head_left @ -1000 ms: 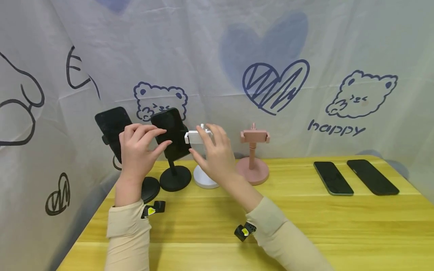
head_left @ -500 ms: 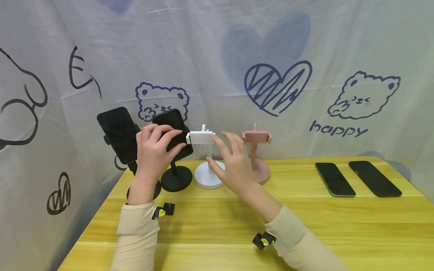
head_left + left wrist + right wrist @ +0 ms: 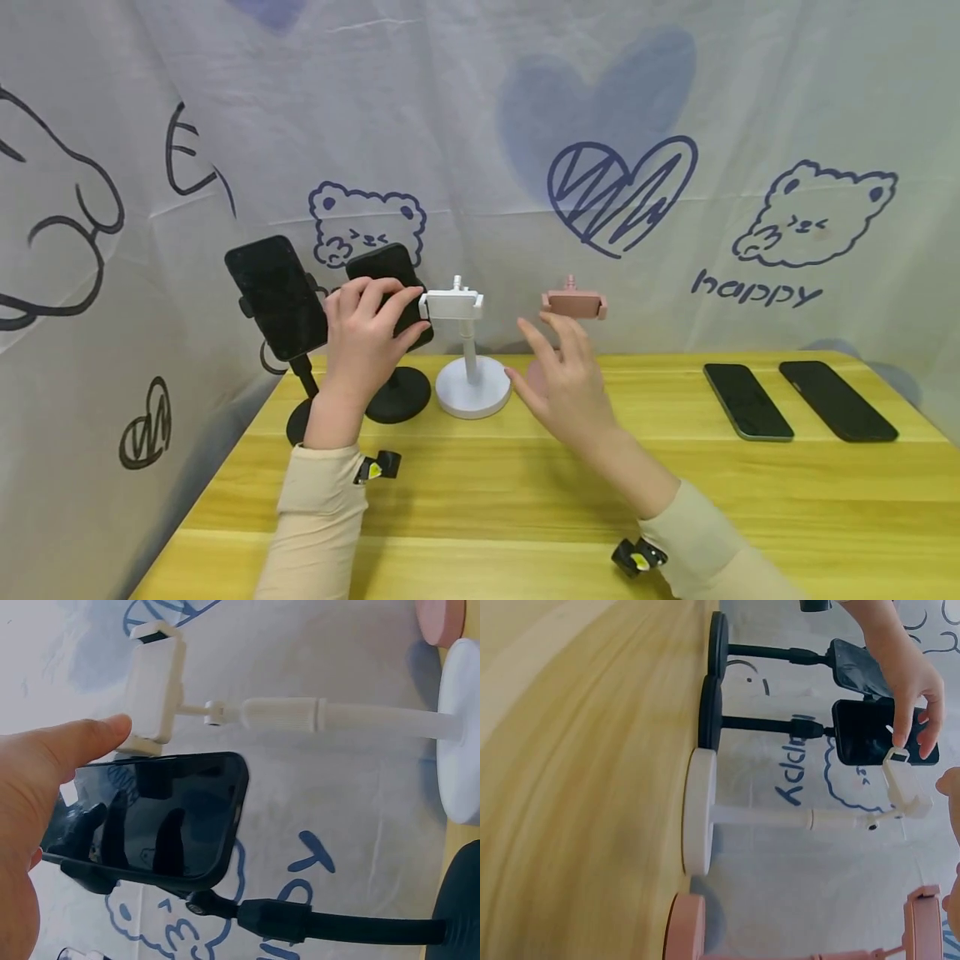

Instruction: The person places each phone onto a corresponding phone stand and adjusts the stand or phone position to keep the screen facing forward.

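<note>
My left hand (image 3: 363,354) reaches in front of the second black stand, its thumb and forefinger apart at the left end of the white phone holder (image 3: 454,305). In the left wrist view, the thumb lies against the end of the white clamp (image 3: 156,690); whether it presses is hard to tell. Just behind that hand is a black phone (image 3: 161,817), clamped in a black stand (image 3: 274,921). My right hand (image 3: 566,383), fingers apart and holding nothing, hovers in front of the pink phone holder (image 3: 573,305) and hides most of its stem and base.
Another black phone (image 3: 276,296) sits tilted in the leftmost stand. Two dark phones, a narrower one (image 3: 748,402) and a wider one (image 3: 838,402), lie flat at the right of the wooden table (image 3: 480,517). A printed cloth (image 3: 480,108) hangs behind.
My left hand has moved right, from the second black phone to the white holder's left end. My right hand has left the white holder and moved right, in front of the pink one.
</note>
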The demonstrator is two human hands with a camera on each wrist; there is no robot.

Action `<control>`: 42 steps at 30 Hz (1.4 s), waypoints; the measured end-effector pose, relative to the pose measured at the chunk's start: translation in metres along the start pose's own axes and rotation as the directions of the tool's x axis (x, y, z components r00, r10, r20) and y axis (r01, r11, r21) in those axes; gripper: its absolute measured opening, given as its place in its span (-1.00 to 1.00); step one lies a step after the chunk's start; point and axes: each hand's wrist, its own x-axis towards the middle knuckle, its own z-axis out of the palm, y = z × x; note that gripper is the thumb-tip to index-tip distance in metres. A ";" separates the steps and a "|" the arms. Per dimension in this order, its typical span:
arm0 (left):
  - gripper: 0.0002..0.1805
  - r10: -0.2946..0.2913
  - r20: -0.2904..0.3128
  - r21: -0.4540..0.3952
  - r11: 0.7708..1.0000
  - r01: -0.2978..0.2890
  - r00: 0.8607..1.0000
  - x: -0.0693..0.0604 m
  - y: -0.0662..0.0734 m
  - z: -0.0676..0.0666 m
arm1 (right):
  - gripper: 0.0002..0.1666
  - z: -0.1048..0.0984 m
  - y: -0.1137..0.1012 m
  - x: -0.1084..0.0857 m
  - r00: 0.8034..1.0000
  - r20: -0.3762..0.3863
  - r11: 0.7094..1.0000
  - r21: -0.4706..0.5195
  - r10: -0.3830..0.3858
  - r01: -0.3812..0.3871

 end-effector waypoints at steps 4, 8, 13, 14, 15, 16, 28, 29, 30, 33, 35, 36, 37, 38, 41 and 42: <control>-0.52 -0.003 -0.004 0.023 1.000 0.003 1.000 -0.001 0.002 0.008 | -0.26 -0.008 0.007 -0.006 0.999 0.039 0.999 0.038 0.012 -0.013; -0.53 -0.010 -0.019 0.055 0.998 0.011 1.000 -0.003 0.005 0.016 | -0.30 -0.015 0.016 -0.013 0.998 0.043 0.998 0.046 0.036 -0.038; -0.52 -0.033 -0.033 0.065 0.997 0.035 0.999 -0.005 0.008 0.025 | -0.33 -0.027 0.030 -0.020 0.996 0.029 0.997 0.020 0.080 -0.080; -0.52 -0.038 -0.037 0.065 0.997 0.041 0.999 -0.005 0.009 0.026 | -0.32 -0.029 0.033 -0.021 0.996 0.029 0.996 0.011 0.085 -0.085; -0.52 -0.043 -0.041 0.067 0.997 0.046 0.998 -0.005 0.010 0.027 | -0.30 -0.031 0.036 -0.023 0.996 0.028 0.996 0.002 0.089 -0.089; -0.52 -0.047 -0.046 0.071 0.996 0.050 0.998 -0.005 0.010 0.028 | -0.29 -0.033 0.039 -0.024 0.995 0.029 0.995 -0.008 0.095 -0.095; -0.61 -0.059 -0.116 0.091 0.993 0.069 0.992 -0.008 0.016 0.040 | -0.24 -0.050 0.065 -0.040 0.986 0.052 0.981 -0.123 0.160 -0.152; -0.61 -0.058 -0.118 0.088 0.994 0.069 0.991 -0.008 0.016 0.040 | -0.24 -0.051 0.068 -0.041 0.984 0.058 0.978 -0.136 0.167 -0.158; -0.61 -0.056 -0.124 0.088 0.994 0.067 0.991 -0.008 0.016 0.040 | -0.25 -0.052 0.071 -0.043 0.983 0.061 0.976 -0.145 0.175 -0.164; -0.59 -0.041 -0.145 0.084 0.995 0.054 0.989 -0.008 0.017 0.041 | -0.26 -0.055 0.081 -0.045 0.979 0.057 0.968 -0.173 0.195 -0.183; -0.59 -0.028 -0.160 0.087 0.995 0.042 0.987 -0.007 0.018 0.041 | -0.26 -0.057 0.087 -0.047 0.975 0.053 0.960 -0.192 0.217 -0.203; -0.59 -0.020 -0.167 0.089 0.995 0.035 0.986 -0.006 0.018 0.042 | -0.26 -0.059 0.089 -0.047 0.973 0.050 0.957 -0.200 0.226 -0.212; -0.58 -0.014 -0.172 0.089 0.996 0.030 0.985 -0.006 0.019 0.042 | -0.26 -0.060 0.092 -0.048 0.970 0.051 0.952 -0.212 0.237 -0.222; -0.58 -0.010 -0.176 0.088 0.996 0.026 0.984 -0.006 0.019 0.042 | -0.26 -0.062 0.095 -0.048 0.967 0.054 0.947 -0.225 0.249 -0.232; -0.58 -0.003 -0.187 0.082 0.996 0.018 0.982 -0.007 0.020 0.041 | -0.27 -0.065 0.102 -0.049 0.957 0.065 0.933 -0.253 0.282 -0.258; -0.57 -0.002 -0.189 0.080 0.997 0.017 0.982 -0.007 0.020 0.041 | -0.27 -0.066 0.104 -0.049 0.954 0.068 0.928 -0.260 0.292 -0.265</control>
